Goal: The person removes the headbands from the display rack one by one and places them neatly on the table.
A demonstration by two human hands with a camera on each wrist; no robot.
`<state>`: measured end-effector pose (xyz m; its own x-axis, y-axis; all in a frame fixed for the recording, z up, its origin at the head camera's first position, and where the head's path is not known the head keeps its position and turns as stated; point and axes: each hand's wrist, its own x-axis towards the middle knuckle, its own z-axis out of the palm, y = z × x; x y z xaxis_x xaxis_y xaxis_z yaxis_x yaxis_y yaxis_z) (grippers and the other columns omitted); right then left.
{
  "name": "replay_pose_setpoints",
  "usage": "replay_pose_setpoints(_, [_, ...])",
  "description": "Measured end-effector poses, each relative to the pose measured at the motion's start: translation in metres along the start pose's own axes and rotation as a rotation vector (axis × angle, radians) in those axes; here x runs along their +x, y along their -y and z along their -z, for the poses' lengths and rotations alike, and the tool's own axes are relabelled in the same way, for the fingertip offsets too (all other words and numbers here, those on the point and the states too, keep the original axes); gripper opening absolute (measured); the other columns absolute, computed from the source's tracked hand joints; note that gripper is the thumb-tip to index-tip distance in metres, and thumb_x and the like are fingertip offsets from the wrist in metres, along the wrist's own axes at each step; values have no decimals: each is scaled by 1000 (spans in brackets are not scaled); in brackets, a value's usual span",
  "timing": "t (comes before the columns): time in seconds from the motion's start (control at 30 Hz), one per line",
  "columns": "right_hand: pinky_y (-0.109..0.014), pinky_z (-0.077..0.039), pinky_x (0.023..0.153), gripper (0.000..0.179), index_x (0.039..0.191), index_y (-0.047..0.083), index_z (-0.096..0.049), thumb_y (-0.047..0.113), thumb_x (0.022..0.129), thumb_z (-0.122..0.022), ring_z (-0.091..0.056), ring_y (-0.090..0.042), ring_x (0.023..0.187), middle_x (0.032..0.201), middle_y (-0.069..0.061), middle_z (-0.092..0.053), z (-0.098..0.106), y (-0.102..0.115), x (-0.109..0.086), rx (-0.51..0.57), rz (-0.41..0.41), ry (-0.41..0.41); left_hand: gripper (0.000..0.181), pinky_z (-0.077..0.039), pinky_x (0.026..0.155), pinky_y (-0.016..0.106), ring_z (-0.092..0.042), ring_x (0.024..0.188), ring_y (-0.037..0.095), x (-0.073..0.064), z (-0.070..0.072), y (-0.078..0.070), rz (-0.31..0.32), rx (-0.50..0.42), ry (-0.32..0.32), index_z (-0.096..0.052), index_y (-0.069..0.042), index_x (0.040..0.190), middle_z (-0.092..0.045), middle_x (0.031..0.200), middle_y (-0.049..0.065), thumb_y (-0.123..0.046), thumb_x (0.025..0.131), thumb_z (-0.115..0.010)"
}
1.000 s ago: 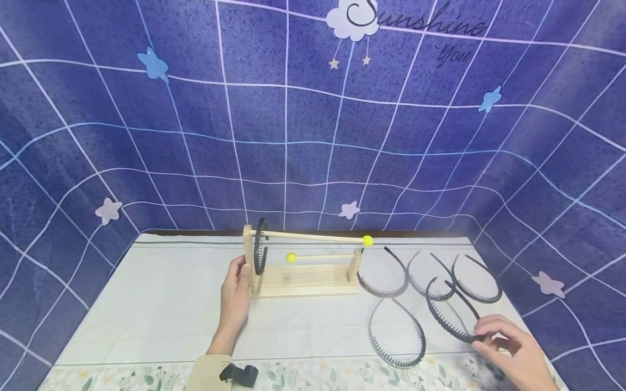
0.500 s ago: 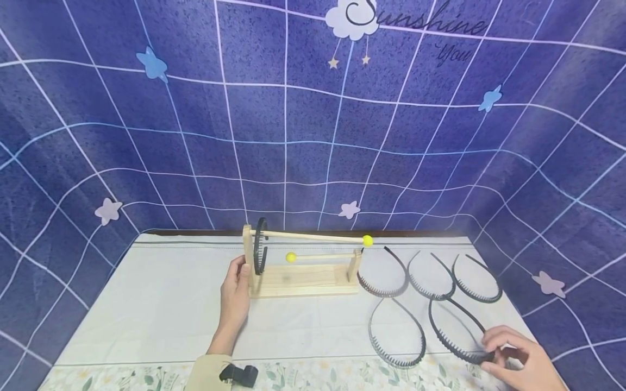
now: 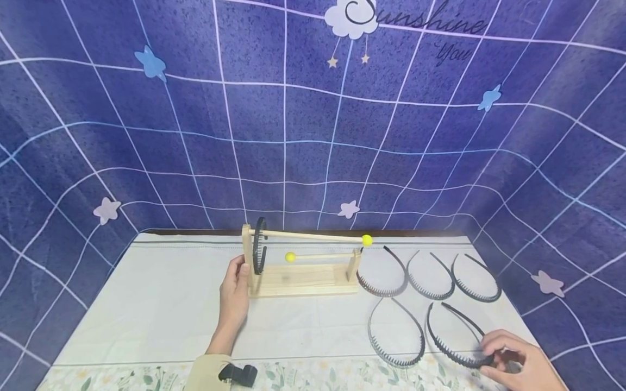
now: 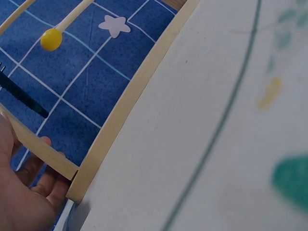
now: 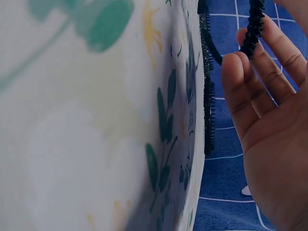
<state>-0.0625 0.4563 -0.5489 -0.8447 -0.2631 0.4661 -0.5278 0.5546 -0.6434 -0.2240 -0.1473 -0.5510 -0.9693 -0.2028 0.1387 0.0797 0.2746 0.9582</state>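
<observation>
My left hand (image 3: 235, 290) grips the left post of a wooden headband stand (image 3: 300, 281). In the left wrist view its fingers (image 4: 45, 180) reach round behind the post (image 4: 45, 153). A black toothed headband (image 3: 258, 255) hangs on the stand's upper rod, close to that post. At the lower right of the table my right hand (image 3: 520, 358) pinches the right side of another black toothed headband (image 3: 452, 354), which lies low at the tabletop. The right wrist view shows this headband (image 5: 253, 26) between the thumb and fingers.
Several toothed headbands lie on the table right of the stand: a brownish one (image 3: 383, 294), two others (image 3: 432, 296) (image 3: 476, 297) beyond, and a grey-black one (image 3: 396, 361) nearer. Yellow balls (image 3: 367, 240) cap the rods. A blue patterned cloth (image 3: 313, 108) rises behind the white table cover (image 3: 146, 304).
My right hand has moved slightly right and nearer, lowering the pinched headband from over its neighbours toward the table. My left hand and the stand have stayed put.
</observation>
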Motion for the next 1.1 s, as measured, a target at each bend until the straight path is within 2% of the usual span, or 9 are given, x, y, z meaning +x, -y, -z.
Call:
replay_pose_setpoints(0.07, [-20, -56, 60, 59, 101, 14, -74, -25, 62, -93, -66, -4, 76, 109, 1, -73, 0, -1, 0, 12, 7, 9, 60, -40, 127, 60, -50, 154, 40, 1, 0, 0, 1, 1, 0, -48, -10, 162, -57, 161, 19, -52, 120, -37])
replay_pose_setpoints(0.23, [-24, -54, 56, 59, 102, 11, -74, -30, 63, -89, -67, -5, 88, 111, -3, -73, -2, -12, -1, 121, 71, 55, 58, -42, 125, 60, -52, 151, 41, 1, 0, 0, 5, -8, -6, -49, -9, 161, -58, 159, 20, -49, 120, -38])
replay_pose_setpoints(0.4, [-28, -52, 54, 55, 101, 9, -73, -33, 67, -85, -64, -12, 81, 103, -4, -72, -4, -20, -3, 208, 60, 86, 59, -42, 125, 60, -52, 150, 41, 0, 0, 0, 5, -4, -6, -49, -9, 161, -58, 159, 21, -50, 120, -38])
replay_pose_setpoints(0.57, [-28, -50, 52, 54, 102, 11, -74, -30, 69, -85, -61, -11, 71, 95, 0, -71, -2, -22, -6, 163, 31, 76, 58, -42, 126, 59, -53, 151, 40, 2, 0, 0, -2, -8, -7, -49, -9, 161, -59, 159, 20, -50, 120, -39])
replay_pose_setpoints(0.73, [-28, -50, 53, 51, 102, 11, -76, -26, 71, -87, -62, -8, 69, 96, 1, -73, -3, -20, -8, 121, -27, 52, 62, -41, 127, 60, -50, 154, 41, 0, 1, -1, 4, 6, 7, -47, -9, 163, -57, 161, 20, -52, 120, -37])
replay_pose_setpoints(0.9, [-30, -47, 53, 52, 104, 9, -76, -29, 70, -85, -60, -9, 68, 96, -1, -72, -5, -22, -10, 140, -18, 39, 63, -40, 128, 61, -48, 155, 42, -1, 1, -2, 11, 11, 19, -46, -9, 164, -55, 162, 20, -53, 119, -35])
replay_pose_setpoints(1.1, [-28, -48, 54, 52, 103, 10, -76, -28, 69, -87, -61, -8, 69, 95, 1, -73, -4, -19, -9, 111, -19, 35, 62, -41, 127, 60, -50, 154, 41, 0, 0, -3, 13, 7, 12, -47, -10, 163, -56, 161, 19, -53, 119, -37])
